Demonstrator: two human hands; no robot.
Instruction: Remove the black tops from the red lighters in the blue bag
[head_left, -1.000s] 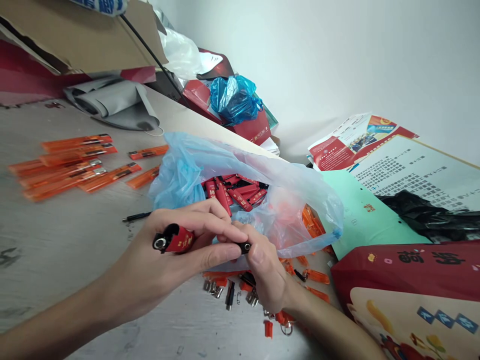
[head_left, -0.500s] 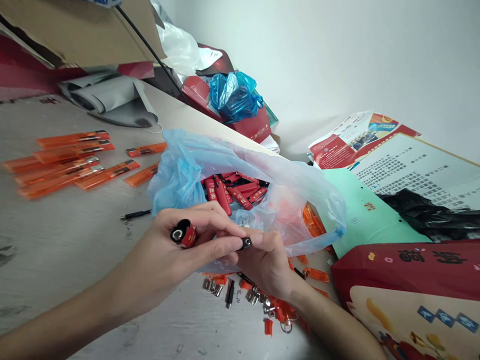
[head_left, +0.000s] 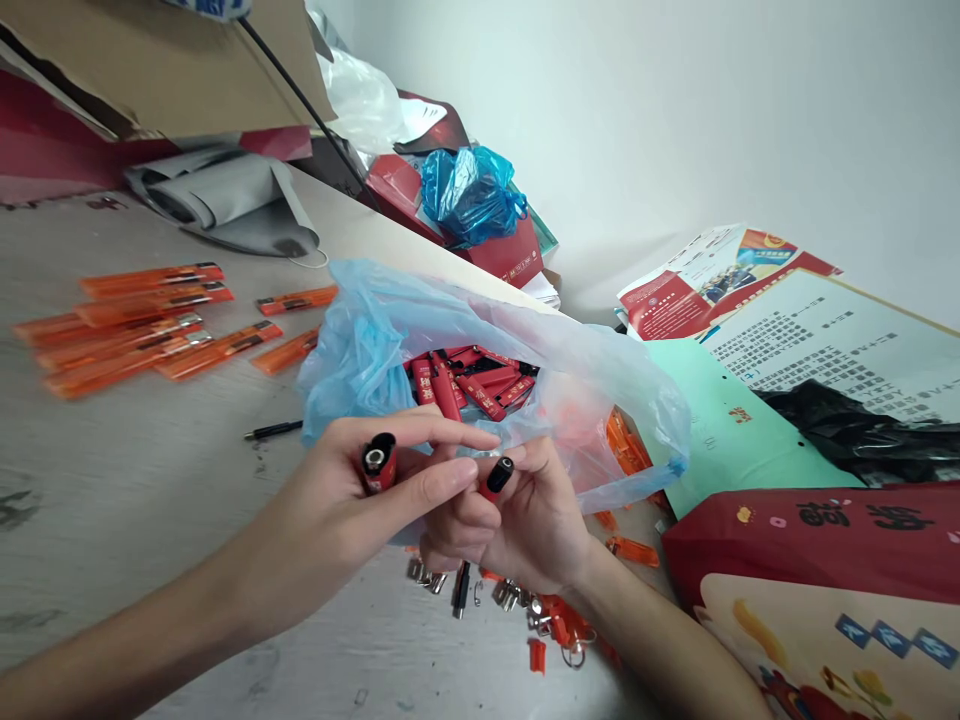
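Orange sticks (head_left: 127, 325) are lying in a loose row at the far left of the worktop (head_left: 150, 480), with a thin black pen (head_left: 274, 431) resting nearer the middle. The left hand (head_left: 352, 510) is holding a red lighter body (head_left: 379, 462) end-on, its grip pinching the piece between thumb and fingers. Just beside it, touching fingertips, the right hand (head_left: 525, 520) is pinching a small black cap (head_left: 500, 472). Behind both, a blue plastic bag (head_left: 600, 400) is gaping open over more red lighters (head_left: 469, 380). Small metal and orange parts (head_left: 517, 600) are lying scattered under the wrists. A red printed box (head_left: 817, 590) is sitting at the right.
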